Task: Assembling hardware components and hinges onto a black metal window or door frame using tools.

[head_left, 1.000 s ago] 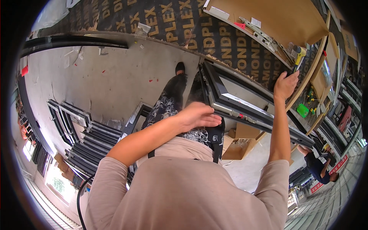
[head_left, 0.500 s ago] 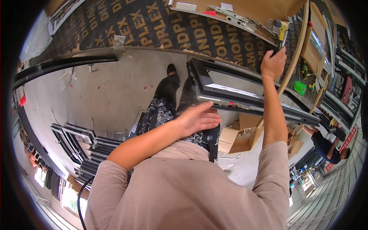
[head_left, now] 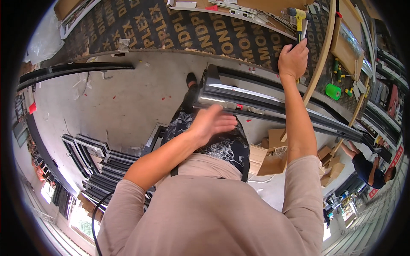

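Note:
A black window or door frame (head_left: 256, 99) juts out from beneath the bench edge in front of me, with a silver hardware strip (head_left: 220, 103) and a small red piece along its near side. My left hand (head_left: 215, 122), slightly blurred, has its fingers stretched out at the near edge of this frame and holds nothing; whether it touches is unclear. Over at the right end of the bench, my right hand (head_left: 294, 61) is closed round the dark handle of a hammer (head_left: 298, 19), whose yellow and black head points up and away from me.
The dark printed plywood bench (head_left: 179, 32) carries a cardboard tray of metal fittings (head_left: 239, 13). Right of a wooden strip (head_left: 321, 55) lie green tape (head_left: 333, 91) and screwdrivers. Black frames (head_left: 109, 166) are stacked lower left; open cardboard boxes (head_left: 272, 160) stand right. Another person (head_left: 368, 170) is far right.
My body and the view have shifted slightly, so the bench and frame appear further left. My left hand has moved up against the frame's near edge. My right hand still grips the hammer.

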The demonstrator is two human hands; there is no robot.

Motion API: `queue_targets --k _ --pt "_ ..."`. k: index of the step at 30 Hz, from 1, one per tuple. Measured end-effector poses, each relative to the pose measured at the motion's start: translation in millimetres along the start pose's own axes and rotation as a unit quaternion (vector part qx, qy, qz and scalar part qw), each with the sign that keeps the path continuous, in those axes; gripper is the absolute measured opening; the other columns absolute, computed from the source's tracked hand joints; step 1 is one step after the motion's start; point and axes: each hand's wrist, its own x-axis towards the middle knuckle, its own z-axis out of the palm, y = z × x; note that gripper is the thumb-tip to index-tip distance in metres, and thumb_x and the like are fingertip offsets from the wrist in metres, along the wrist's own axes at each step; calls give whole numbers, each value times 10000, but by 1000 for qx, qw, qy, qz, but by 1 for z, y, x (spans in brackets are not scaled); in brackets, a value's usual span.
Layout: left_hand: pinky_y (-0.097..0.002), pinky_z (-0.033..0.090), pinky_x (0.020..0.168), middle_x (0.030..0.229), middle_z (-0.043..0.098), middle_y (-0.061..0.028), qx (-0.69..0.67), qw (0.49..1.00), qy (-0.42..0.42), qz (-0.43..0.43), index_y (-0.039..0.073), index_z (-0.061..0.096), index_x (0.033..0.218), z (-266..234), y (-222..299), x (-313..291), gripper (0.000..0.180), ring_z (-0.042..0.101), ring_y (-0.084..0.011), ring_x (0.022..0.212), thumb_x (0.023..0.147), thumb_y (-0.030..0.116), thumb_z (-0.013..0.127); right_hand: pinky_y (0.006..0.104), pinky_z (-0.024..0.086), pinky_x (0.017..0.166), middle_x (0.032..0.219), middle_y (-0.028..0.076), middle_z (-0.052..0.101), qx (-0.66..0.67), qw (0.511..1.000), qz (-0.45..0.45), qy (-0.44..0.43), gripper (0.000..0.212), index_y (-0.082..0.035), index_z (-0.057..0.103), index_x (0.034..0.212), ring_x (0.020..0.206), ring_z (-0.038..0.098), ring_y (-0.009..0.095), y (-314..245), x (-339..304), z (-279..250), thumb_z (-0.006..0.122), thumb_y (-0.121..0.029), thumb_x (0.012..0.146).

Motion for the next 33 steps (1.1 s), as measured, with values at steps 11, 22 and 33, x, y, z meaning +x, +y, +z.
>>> queue_targets --k 11,22,33 --pt "-451 594 843 951 607 -134 -14 998 59 15 -10 545 1025 41 -26 25 354 663 -290 900 929 330 553 434 537 713 993 156 591 44 999 -9 -8 585 7 442 1337 902 625 333 3 6 1 597 -273 847" --pt "-506 577 863 808 594 -94 -59 997 -21 -42 2 557 907 51 -39 48 305 662 -299 867 924 305 525 421 536 685 963 146 580 64 997 -21 39 606 26 436 1330 850 616 318 1 5 13 604 -277 832" --pt "-379 580 810 942 608 -123 111 991 -74 28 -16 586 1046 73 -64 -1 423 644 -228 881 998 382 452 446 521 764 997 174 598 80 996 -13 -32 591 7 446 1339 918 621 347 3 3 -2 606 -278 845"
